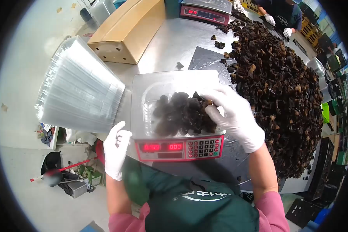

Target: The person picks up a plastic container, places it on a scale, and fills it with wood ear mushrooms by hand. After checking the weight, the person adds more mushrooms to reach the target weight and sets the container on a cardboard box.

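Observation:
A clear plastic tray [149,112] rests on the platform of a red-fronted scale [181,149], holding a heap of dark, wrinkled fungus pieces [181,112]. My right hand [236,116], in a white glove, is at the right side of the tray with its fingers curved around dark pieces at the heap's edge. My left hand [117,150], also gloved in white, is left of the scale's display, touching nothing I can make out. Its fingers are partly bent and apart. Red digits glow on the display.
A big pile of dark fungus [278,96] covers the table's right side. Nested clear trays [81,89] stand at the left, beside a cardboard box [127,31]. Another scale [205,13] is at the back. Across the table is a person [282,17] with white gloves.

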Tool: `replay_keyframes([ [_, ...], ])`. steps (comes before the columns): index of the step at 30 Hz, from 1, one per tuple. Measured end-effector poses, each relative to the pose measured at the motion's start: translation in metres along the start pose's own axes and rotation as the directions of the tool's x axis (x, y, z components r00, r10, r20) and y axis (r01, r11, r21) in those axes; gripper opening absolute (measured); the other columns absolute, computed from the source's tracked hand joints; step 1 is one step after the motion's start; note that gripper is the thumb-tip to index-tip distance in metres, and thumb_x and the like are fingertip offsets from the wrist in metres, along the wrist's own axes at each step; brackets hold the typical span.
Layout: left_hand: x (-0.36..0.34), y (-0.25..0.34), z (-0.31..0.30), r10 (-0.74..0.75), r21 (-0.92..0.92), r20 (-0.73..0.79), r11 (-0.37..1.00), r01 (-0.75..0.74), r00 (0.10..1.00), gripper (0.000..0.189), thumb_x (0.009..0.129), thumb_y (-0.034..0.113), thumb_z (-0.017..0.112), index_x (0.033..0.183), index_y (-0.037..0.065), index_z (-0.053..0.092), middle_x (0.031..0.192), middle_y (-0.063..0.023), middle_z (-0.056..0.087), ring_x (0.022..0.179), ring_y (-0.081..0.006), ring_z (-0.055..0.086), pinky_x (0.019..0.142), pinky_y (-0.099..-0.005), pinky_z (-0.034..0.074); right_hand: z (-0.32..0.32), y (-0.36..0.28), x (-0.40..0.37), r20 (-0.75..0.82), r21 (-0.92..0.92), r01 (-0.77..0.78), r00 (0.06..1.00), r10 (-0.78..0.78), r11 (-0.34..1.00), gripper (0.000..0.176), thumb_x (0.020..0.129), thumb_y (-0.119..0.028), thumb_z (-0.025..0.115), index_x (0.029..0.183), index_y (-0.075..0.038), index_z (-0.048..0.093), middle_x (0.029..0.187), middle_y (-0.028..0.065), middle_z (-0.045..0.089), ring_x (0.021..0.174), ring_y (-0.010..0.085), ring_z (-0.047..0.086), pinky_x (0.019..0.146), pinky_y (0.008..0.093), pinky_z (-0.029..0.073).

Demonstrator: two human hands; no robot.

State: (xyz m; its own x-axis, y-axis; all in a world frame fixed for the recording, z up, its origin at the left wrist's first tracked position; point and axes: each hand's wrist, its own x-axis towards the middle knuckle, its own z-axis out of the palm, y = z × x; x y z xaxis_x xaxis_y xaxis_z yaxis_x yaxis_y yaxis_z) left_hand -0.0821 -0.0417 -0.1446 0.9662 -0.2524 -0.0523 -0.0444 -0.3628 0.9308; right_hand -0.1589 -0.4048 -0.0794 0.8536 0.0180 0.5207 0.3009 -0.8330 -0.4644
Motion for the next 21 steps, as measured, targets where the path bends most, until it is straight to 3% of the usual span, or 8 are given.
replay_keyframes([
  [2, 0.002, 0.004, 0.000, -0.014, -0.064, -0.023, 0.998, 0.013, 1.000, 0.043, 0.097, 0.001, 0.064, 0.140, -0.002, 0.060, 0.091, 0.0006, 0.068, 0.075, -0.0041, 0.056, 0.070, -0.0209, 0.048, -0.023, 0.009, -0.005, -0.020, 0.068, -0.298, 0.954, 0.300, 0.952, 0.025, 0.092, 0.000, 0.068, 0.116, -0.006, 0.071, 0.103, 0.0108, 0.071, 0.084, 0.0220, 0.070, 0.075, 0.0316, 0.057],
  [7, 0.028, 0.029, 0.005, 0.154, 0.027, -0.036, 0.988, -0.153, 0.987, 0.038, 0.102, 0.002, 0.059, 0.140, -0.002, 0.060, 0.101, -0.0047, 0.071, 0.080, -0.0072, 0.058, 0.076, -0.0236, 0.049, -0.044, 0.035, -0.032, -0.117, 0.297, -0.474, 0.844, 0.524, 0.829, 0.024, 0.099, 0.002, 0.063, 0.121, -0.001, 0.072, 0.109, 0.0034, 0.073, 0.095, 0.0094, 0.066, 0.087, 0.0246, 0.052],
  [10, 0.043, 0.058, 0.018, 0.216, 0.081, -0.045, 0.974, -0.212, 0.975, 0.038, 0.100, 0.001, 0.064, 0.138, -0.002, 0.062, 0.107, -0.0055, 0.072, 0.091, -0.0094, 0.064, 0.083, -0.0243, 0.052, -0.037, 0.038, -0.040, -0.134, 0.335, -0.430, 0.859, 0.494, 0.838, 0.026, 0.101, 0.003, 0.059, 0.124, 0.000, 0.071, 0.114, 0.0052, 0.073, 0.106, 0.0116, 0.066, 0.096, 0.0264, 0.050],
  [14, 0.056, 0.072, 0.035, 0.414, 0.257, -0.001, 0.880, -0.400, 0.910, 0.046, 0.092, 0.007, 0.075, 0.136, 0.000, 0.064, 0.118, -0.0127, 0.073, 0.105, -0.0215, 0.069, 0.095, -0.0331, 0.054, -0.017, 0.039, -0.045, -0.155, 0.415, -0.437, 0.831, 0.535, 0.798, 0.028, 0.101, 0.001, 0.058, 0.128, -0.001, 0.069, 0.123, 0.0071, 0.071, 0.113, 0.0141, 0.065, 0.102, 0.0286, 0.049],
  [16, 0.059, 0.078, 0.049, 0.538, 0.387, 0.085, 0.758, -0.525, 0.839, 0.050, 0.092, 0.011, 0.077, 0.139, 0.002, 0.063, 0.130, -0.0135, 0.070, 0.122, -0.0265, 0.066, 0.105, -0.0357, 0.051, -0.005, 0.027, -0.042, -0.152, 0.259, -0.405, 0.879, 0.451, 0.877, 0.029, 0.100, 0.000, 0.061, 0.129, -0.001, 0.068, 0.121, 0.0096, 0.070, 0.113, 0.0160, 0.066, 0.101, 0.0292, 0.050],
  [18, 0.052, 0.086, 0.069, 0.532, 0.445, 0.250, 0.679, -0.584, 0.809, 0.085, 0.083, 0.038, 0.085, 0.151, 0.001, 0.050, 0.150, -0.0234, 0.054, 0.140, -0.0381, 0.051, 0.118, -0.0451, 0.039, 0.010, 0.014, -0.037, -0.153, 0.168, -0.330, 0.922, 0.356, 0.929, 0.032, 0.098, -0.005, 0.065, 0.130, -0.003, 0.066, 0.123, 0.0136, 0.068, 0.116, 0.0267, 0.065, 0.104, 0.0370, 0.049],
  [20, 0.052, 0.092, 0.093, 0.562, 0.473, 0.455, 0.506, -0.722, 0.691, 0.121, 0.074, 0.064, 0.084, 0.161, -0.001, 0.031, 0.165, -0.0279, 0.032, 0.154, -0.0440, 0.029, 0.127, -0.0509, 0.021, 0.031, 0.011, -0.035, -0.213, -0.076, -0.182, 0.964, 0.162, 0.980, 0.042, 0.096, -0.010, 0.067, 0.136, -0.003, 0.061, 0.124, 0.0149, 0.067, 0.120, 0.0342, 0.061, 0.107, 0.0436, 0.046],
  [21, 0.050, 0.088, 0.100, 0.493, 0.467, 0.554, 0.483, -0.740, 0.671, 0.134, 0.072, 0.073, 0.081, 0.163, -0.004, 0.020, 0.169, -0.0290, 0.021, 0.158, -0.0449, 0.017, 0.129, -0.0542, 0.011, 0.030, 0.005, -0.029, -0.074, -0.082, -0.157, 0.986, 0.151, 0.984, 0.046, 0.093, -0.012, 0.068, 0.138, -0.003, 0.058, 0.123, 0.0163, 0.066, 0.120, 0.0367, 0.060, 0.107, 0.0458, 0.046],
])
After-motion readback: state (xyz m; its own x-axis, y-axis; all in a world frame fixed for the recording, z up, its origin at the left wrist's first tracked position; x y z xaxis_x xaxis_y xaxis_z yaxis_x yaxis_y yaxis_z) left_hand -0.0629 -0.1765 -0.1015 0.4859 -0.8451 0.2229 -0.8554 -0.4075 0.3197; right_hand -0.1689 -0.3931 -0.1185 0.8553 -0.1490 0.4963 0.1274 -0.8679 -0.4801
